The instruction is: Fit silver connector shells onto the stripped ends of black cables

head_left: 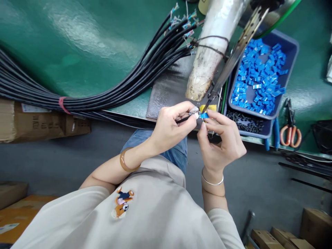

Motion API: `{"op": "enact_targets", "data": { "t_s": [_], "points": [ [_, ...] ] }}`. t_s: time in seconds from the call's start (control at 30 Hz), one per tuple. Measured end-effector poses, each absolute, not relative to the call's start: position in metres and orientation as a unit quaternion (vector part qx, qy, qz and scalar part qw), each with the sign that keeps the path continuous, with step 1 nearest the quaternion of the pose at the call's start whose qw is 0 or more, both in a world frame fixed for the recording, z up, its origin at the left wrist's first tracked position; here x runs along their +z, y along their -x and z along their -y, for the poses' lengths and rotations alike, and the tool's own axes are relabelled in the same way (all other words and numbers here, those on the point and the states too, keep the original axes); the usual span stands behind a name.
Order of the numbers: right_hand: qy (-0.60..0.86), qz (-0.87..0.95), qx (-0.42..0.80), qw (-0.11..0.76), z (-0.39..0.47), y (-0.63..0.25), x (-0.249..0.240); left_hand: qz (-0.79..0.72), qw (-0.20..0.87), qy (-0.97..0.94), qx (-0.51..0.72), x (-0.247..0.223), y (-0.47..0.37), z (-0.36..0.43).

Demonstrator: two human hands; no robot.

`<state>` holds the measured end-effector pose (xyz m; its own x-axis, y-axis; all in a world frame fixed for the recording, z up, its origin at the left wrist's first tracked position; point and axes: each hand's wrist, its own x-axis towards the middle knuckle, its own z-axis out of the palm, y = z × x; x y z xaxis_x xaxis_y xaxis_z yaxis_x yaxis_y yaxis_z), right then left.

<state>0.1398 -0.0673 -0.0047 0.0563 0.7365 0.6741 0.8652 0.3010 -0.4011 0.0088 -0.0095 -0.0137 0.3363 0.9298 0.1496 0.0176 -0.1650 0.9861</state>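
Note:
My left hand (pixel 169 126) is closed in a pinch on the stripped end of a black cable (pixel 183 119), whose thin wires show at my fingertips. Facing it, my right hand (pixel 221 140) has its thumb and fingers closed around a small blue connector (pixel 204 115). Cable end and connector meet between the two hands; the exact contact is too small to make out. From above, a soldering iron (pixel 205 107) on a metal holder points its tip down at the connector. Just behind my right fingertips lies a yellow sponge (pixel 213 107).
A bundle of black cables (pixel 124 95) with stripped ends stretches across the green bench on the left. A silver duct (pixel 211 52) hangs close above my hands. To the right are a bin (pixel 292 57) of blue connectors, small black parts (pixel 245 122) and orange-handled scissors (pixel 290 135).

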Motion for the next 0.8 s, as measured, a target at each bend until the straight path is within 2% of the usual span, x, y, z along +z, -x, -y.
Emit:
{"op": "enact_targets", "data": {
  "t_s": [0.4,0.53,0.67,0.8],
  "points": [
    [0.587,0.680,-0.070,0.433,0.066,-0.141,-0.005,-0.388,0.489,-0.646,0.438,-0.013,-0.010,0.009],
    [0.593,0.674,-0.065,0.437,0.067,-0.141,-0.007,-0.387,0.525,-0.621,0.435,-0.015,-0.009,0.012],
    [0.610,0.644,-0.012,0.461,0.068,-0.142,-0.008,-0.352,0.545,-0.599,0.470,-0.020,-0.005,0.017],
    [0.612,0.634,0.040,0.471,0.069,-0.141,-0.007,-0.342,0.486,-0.642,0.484,-0.023,-0.001,0.019]
  ]
}}
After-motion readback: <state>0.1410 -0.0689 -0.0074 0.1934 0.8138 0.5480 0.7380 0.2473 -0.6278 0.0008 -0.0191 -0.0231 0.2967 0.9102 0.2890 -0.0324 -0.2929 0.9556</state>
